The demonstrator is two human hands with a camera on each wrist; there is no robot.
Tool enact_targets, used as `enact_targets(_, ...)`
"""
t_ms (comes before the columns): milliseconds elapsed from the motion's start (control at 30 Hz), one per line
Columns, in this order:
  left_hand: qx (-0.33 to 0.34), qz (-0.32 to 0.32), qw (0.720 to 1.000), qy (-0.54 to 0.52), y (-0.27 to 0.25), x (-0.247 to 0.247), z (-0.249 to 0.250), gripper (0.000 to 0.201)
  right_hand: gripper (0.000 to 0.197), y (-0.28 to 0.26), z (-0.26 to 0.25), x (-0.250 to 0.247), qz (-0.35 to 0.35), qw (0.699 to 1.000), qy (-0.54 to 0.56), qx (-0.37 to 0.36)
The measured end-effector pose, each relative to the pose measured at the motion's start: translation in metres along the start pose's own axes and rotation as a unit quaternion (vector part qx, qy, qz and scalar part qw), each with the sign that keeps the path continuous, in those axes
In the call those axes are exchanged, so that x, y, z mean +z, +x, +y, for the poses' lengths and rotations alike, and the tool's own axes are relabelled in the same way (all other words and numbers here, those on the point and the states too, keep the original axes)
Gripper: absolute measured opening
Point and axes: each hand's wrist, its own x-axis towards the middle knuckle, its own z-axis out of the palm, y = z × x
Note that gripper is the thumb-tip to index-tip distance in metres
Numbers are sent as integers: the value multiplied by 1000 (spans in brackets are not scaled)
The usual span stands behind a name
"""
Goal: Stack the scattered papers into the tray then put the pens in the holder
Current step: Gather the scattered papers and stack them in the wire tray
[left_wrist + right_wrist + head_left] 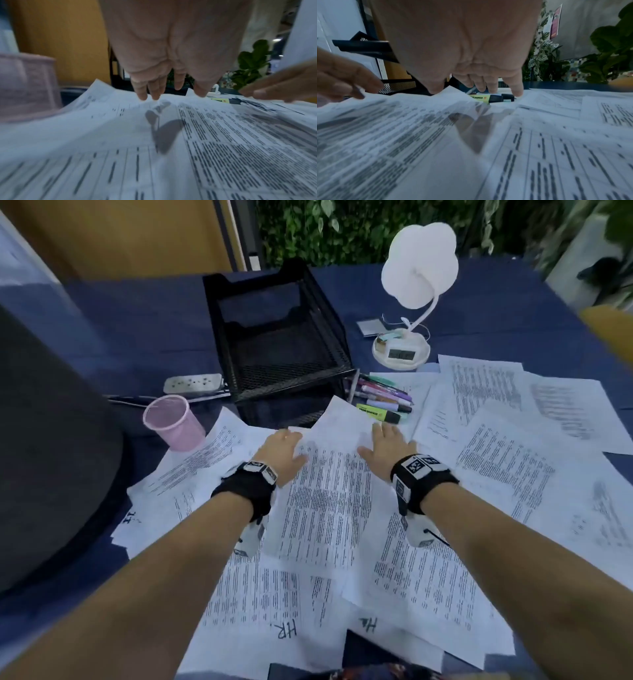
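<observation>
Printed papers [325,508] lie scattered over the blue table. My left hand [281,446] and right hand [387,443] reach forward side by side at the far end of the middle sheet, whose far corner curls upward. The fingers of the left hand [164,93] are straight, with the tips on the paper. The right hand [479,88] is also spread, its fingertips at the sheet's edge just short of a yellow highlighter [488,98]. Just beyond the hands stands the black mesh tray [284,354], which holds nothing. Several pens [380,402] lie to its right, and the pink mesh holder [171,422] stands to its left.
A white lamp [411,285] with a clock base stands behind the pens. A power strip [191,383] lies left of the tray. A dark rounded object [51,440] fills the left side. More sheets spread to the right edge and toward my body.
</observation>
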Motion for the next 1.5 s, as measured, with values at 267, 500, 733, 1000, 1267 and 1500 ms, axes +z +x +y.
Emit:
enact_targets(267,-87,-4,983,-159,-2,22,-12,68,55,-1,16,26,-70,998,5,1)
enact_targets(500,-94,103,940,-310,5,17,-11,17,81,2,16,24,-57,994,86,42)
enact_targets(733,-100,173,880,-431,11,-2,-30,40,75,6,12,8,62,915,394,69)
enact_targets(1000,-183,184,897,-358,10,0,-38,32,56,9,36,-14,-43,993,56,92)
enact_targets(1267,-187,94,906,-369,3,36,-28,71,81,0,65,-5,-95,989,-79,85)
enact_targets(1500,-169,145,883,-413,-4,37,-28,45,21,7,63,-34,-94,995,-29,10)
